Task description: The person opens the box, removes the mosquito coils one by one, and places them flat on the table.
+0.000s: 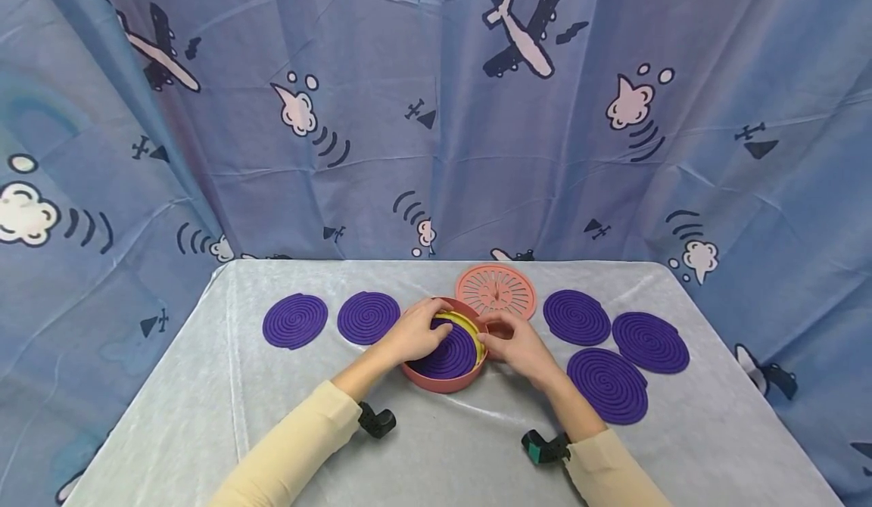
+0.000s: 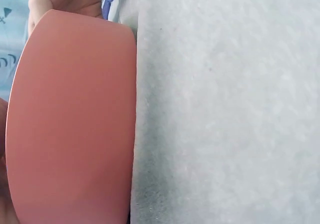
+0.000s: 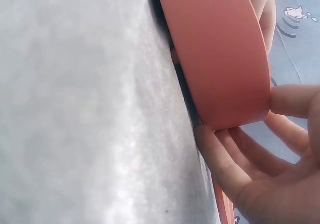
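A round coral mosquito coil box [image 1: 441, 386] stands on the table, seen from the side in both wrist views. Inside it, a purple mosquito coil [image 1: 451, 352] lies over a yellow inner ring [image 1: 470, 324], which shows along the far right side. My left hand [image 1: 415, 333] holds the box's left side, fingers over the far rim and thumb above the coil. With thumb and fingers my right hand [image 1: 514, 344] grips the right side of the wall. The right wrist view shows its thumb [image 3: 292, 101] at the rim and the other fingers along the outside.
A coral slotted lid [image 1: 496, 291] lies just behind the box. Two purple coils [image 1: 295, 321] [image 1: 369, 318] lie to the left. On the right are three more coils [image 1: 577, 318] [image 1: 650, 342] [image 1: 608, 386]. A patterned curtain [image 1: 436, 113] hangs behind the table.
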`<state>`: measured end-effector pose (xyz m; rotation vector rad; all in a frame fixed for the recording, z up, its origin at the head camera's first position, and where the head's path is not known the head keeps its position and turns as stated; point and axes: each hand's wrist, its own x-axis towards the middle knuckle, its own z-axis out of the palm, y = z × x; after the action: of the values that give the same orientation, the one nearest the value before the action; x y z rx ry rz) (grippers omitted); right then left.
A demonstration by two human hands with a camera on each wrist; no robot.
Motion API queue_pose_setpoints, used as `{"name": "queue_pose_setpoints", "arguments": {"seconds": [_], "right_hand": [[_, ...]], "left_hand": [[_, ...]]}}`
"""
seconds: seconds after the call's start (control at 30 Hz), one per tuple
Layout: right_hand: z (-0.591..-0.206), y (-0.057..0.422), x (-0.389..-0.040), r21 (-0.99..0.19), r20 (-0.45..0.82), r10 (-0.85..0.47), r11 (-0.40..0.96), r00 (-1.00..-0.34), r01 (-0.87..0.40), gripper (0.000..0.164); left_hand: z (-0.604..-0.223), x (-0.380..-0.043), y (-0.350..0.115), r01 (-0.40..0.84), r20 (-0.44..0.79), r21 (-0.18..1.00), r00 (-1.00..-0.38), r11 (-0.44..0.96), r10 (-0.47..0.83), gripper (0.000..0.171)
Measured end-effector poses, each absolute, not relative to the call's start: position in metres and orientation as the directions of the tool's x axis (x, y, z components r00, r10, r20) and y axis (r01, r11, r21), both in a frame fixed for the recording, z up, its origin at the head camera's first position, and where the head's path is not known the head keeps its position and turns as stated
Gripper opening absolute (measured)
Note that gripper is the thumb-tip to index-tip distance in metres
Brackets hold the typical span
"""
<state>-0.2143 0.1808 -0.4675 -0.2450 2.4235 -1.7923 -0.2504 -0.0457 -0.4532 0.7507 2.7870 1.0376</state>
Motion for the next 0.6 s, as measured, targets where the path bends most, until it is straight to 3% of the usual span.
{"name": "queue_pose_setpoints", "arguments": {"seconds": [0.6], "right_hand": [[-0.4658,0.1814,-0.2133,-0.967,0.007,-0.222,0.247,-0.975,-0.063,0.037]], "left_hand": [[-0.454,-0.2505,-0.0486,0.476,0.17,0.621,-0.858,0.623,0.486,0.037]]}}
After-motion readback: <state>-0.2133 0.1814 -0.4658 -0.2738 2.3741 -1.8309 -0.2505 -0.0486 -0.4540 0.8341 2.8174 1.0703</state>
